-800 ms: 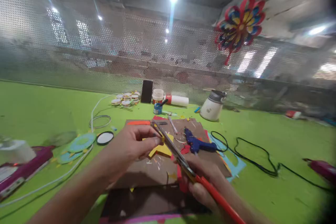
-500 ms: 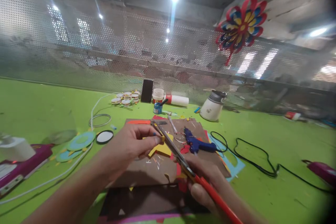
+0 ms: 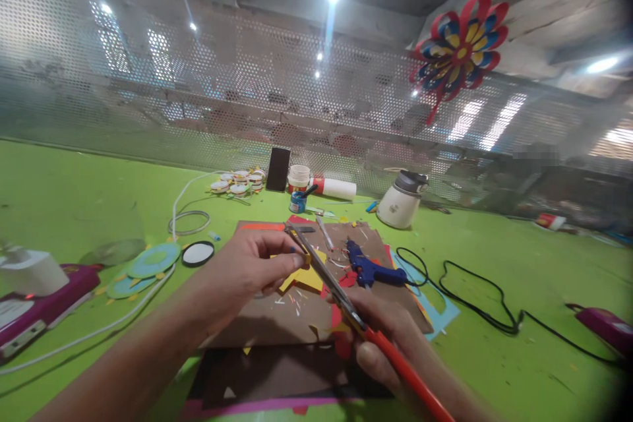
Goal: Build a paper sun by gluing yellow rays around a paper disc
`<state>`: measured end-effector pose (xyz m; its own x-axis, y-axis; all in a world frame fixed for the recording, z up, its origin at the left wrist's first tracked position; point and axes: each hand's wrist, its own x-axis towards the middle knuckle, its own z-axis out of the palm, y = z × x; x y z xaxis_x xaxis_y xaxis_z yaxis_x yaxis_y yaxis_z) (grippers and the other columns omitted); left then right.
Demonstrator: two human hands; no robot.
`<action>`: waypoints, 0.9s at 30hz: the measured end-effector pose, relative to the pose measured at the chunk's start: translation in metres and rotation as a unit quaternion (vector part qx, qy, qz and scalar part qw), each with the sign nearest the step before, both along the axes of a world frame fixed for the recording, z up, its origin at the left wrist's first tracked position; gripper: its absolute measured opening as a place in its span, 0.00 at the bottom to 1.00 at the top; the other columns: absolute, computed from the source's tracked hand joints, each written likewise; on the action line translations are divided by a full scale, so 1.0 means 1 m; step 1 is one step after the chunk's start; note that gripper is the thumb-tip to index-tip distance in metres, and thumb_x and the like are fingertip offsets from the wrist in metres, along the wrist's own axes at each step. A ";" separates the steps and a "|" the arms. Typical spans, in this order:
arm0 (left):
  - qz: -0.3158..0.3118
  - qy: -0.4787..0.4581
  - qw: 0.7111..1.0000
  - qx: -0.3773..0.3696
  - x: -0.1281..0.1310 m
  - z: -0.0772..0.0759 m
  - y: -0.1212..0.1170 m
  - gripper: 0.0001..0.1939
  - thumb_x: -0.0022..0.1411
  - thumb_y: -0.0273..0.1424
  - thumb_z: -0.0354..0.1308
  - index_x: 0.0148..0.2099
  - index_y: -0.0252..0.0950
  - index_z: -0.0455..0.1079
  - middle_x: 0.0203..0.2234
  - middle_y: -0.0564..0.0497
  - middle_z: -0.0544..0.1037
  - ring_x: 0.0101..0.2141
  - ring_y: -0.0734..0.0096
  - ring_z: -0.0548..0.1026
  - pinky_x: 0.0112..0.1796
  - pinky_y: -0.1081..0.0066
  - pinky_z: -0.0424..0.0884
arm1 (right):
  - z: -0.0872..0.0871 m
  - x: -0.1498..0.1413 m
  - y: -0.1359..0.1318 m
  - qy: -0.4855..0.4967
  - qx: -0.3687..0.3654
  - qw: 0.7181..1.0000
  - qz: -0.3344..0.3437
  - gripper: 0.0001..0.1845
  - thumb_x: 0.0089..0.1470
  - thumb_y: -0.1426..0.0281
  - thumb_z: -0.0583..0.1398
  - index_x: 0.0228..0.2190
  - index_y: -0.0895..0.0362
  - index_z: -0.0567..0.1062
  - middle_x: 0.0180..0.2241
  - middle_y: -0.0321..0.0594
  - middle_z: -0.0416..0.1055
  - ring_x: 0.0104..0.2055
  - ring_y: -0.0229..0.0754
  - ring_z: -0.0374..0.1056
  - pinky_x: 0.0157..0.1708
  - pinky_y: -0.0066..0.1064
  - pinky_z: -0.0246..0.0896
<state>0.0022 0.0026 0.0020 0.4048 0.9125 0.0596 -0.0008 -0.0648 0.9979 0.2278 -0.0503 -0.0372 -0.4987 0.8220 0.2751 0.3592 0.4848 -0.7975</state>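
Observation:
Between its thumb and fingers my left hand [image 3: 260,262] pinches a small yellow paper piece [image 3: 306,258]. My right hand [image 3: 383,330] grips the orange-red handles of a pair of scissors [image 3: 341,297], whose long metal blades point up and left to the yellow piece. Whether the blades are parted there is hard to make out. Below them lies a larger sheet of yellow paper [image 3: 310,279] on brown cardboard [image 3: 257,330], among tiny cut scraps. A blue glue gun [image 3: 368,267] rests on the cardboard to the right. Part of the right hand's fingers is hidden behind the scissors.
A cutter knife [image 3: 262,227] lies at the cardboard's far edge. Behind stand a phone [image 3: 277,169], a small blue jar [image 3: 297,202] and a white jug [image 3: 403,201]. Black cable [image 3: 487,323] runs along the right; a power strip [image 3: 49,306] and light-blue paper rings [image 3: 153,259] sit left.
The view has shifted very slightly. Both hands, the scissors and the yellow piece keep nearly the same position.

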 end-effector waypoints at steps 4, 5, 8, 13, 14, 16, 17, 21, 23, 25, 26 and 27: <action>0.001 0.001 1.000 -0.008 0.001 0.000 0.002 0.09 0.54 0.34 0.60 0.31 0.32 0.73 0.12 0.60 0.60 0.17 0.82 0.52 0.20 0.74 0.44 | 0.000 -0.001 0.000 -0.004 -0.004 1.000 -0.012 0.27 0.55 0.49 0.54 0.46 0.57 0.68 0.26 0.38 0.67 0.26 0.38 0.60 0.25 0.27 0.51; 0.000 0.003 1.000 -0.008 0.001 0.000 0.002 0.09 0.54 0.34 0.60 0.31 0.32 0.73 0.12 0.60 0.60 0.17 0.82 0.52 0.20 0.74 0.44 | 0.000 -0.001 0.000 -0.002 -0.008 1.000 -0.010 0.27 0.55 0.49 0.53 0.46 0.57 0.68 0.26 0.37 0.67 0.26 0.38 0.60 0.25 0.27 0.51; -0.006 0.002 1.000 -0.007 0.000 0.001 0.002 0.09 0.53 0.34 0.60 0.31 0.32 0.74 0.12 0.60 0.59 0.17 0.82 0.52 0.20 0.74 0.45 | 0.000 -0.002 0.000 0.001 -0.007 1.000 -0.005 0.28 0.55 0.48 0.52 0.45 0.57 0.68 0.24 0.36 0.65 0.25 0.38 0.59 0.24 0.27 0.51; -0.012 -0.003 1.000 -0.001 -0.001 0.001 0.001 0.08 0.53 0.33 0.60 0.29 0.32 0.73 0.12 0.59 0.60 0.16 0.82 0.52 0.20 0.74 0.45 | 0.000 -0.001 0.000 -0.007 0.003 1.000 -0.011 0.25 0.55 0.49 0.53 0.41 0.57 0.69 0.25 0.35 0.62 0.24 0.36 0.55 0.23 0.26 0.49; -0.010 -0.003 1.000 -0.001 -0.001 0.000 0.001 0.08 0.54 0.33 0.60 0.29 0.32 0.73 0.12 0.60 0.60 0.16 0.82 0.52 0.20 0.74 0.45 | 0.000 0.000 0.000 -0.008 0.004 1.000 -0.012 0.24 0.55 0.49 0.53 0.40 0.57 0.68 0.25 0.35 0.62 0.24 0.36 0.55 0.23 0.26 0.48; -0.009 -0.002 1.000 -0.001 -0.001 0.000 0.001 0.08 0.54 0.33 0.59 0.30 0.32 0.74 0.12 0.60 0.59 0.16 0.82 0.51 0.20 0.74 0.44 | 0.000 0.000 0.000 -0.012 0.007 1.000 -0.012 0.24 0.55 0.49 0.53 0.40 0.57 0.69 0.25 0.35 0.62 0.24 0.35 0.54 0.23 0.26 0.48; -0.010 -0.001 1.000 0.000 -0.001 0.000 0.001 0.08 0.54 0.32 0.59 0.30 0.32 0.74 0.12 0.60 0.59 0.16 0.82 0.51 0.19 0.74 0.44 | 0.001 0.000 0.000 -0.013 0.006 1.000 -0.011 0.25 0.55 0.49 0.53 0.40 0.57 0.68 0.25 0.35 0.62 0.24 0.36 0.54 0.23 0.26 0.48; -0.012 0.004 1.000 -0.002 0.000 0.001 0.001 0.09 0.54 0.33 0.59 0.30 0.32 0.74 0.12 0.60 0.59 0.16 0.82 0.50 0.20 0.74 0.44 | 0.002 0.000 -0.001 -0.018 0.002 1.000 -0.013 0.26 0.56 0.49 0.52 0.44 0.58 0.68 0.26 0.37 0.65 0.26 0.37 0.57 0.24 0.26 0.50; -0.009 0.005 1.000 -0.003 0.000 0.002 0.001 0.09 0.53 0.33 0.59 0.30 0.31 0.74 0.12 0.60 0.59 0.16 0.82 0.51 0.20 0.74 0.44 | 0.002 0.000 -0.001 -0.023 0.004 1.000 -0.014 0.26 0.56 0.49 0.53 0.44 0.57 0.68 0.28 0.38 0.66 0.27 0.38 0.58 0.26 0.27 0.52; -0.007 0.003 1.000 -0.002 0.000 0.002 0.001 0.09 0.53 0.33 0.59 0.30 0.31 0.74 0.12 0.59 0.60 0.17 0.81 0.52 0.20 0.73 0.44 | 0.003 0.000 -0.002 -0.027 0.008 0.999 -0.015 0.25 0.56 0.50 0.53 0.44 0.57 0.69 0.29 0.40 0.67 0.29 0.39 0.59 0.27 0.28 0.54; -0.006 0.001 1.000 -0.001 0.000 0.003 0.001 0.09 0.53 0.33 0.59 0.30 0.31 0.74 0.12 0.59 0.60 0.17 0.81 0.52 0.20 0.74 0.44 | 0.003 0.000 -0.002 -0.027 0.008 0.999 -0.016 0.25 0.56 0.51 0.53 0.44 0.57 0.69 0.30 0.40 0.67 0.29 0.39 0.59 0.28 0.28 0.54; -0.006 0.000 1.000 -0.002 0.000 0.003 0.001 0.09 0.53 0.33 0.60 0.30 0.31 0.74 0.12 0.59 0.60 0.17 0.81 0.52 0.20 0.74 0.44 | 0.003 0.000 -0.002 -0.026 0.005 1.000 -0.015 0.25 0.56 0.51 0.52 0.44 0.57 0.69 0.30 0.40 0.67 0.29 0.39 0.59 0.28 0.28 0.54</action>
<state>0.0022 0.0033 0.0045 0.4156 0.9078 0.0567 -0.0021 -0.0614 0.9981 0.2280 -0.0522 -0.0341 -0.4879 0.8339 0.2581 0.4142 0.4814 -0.7724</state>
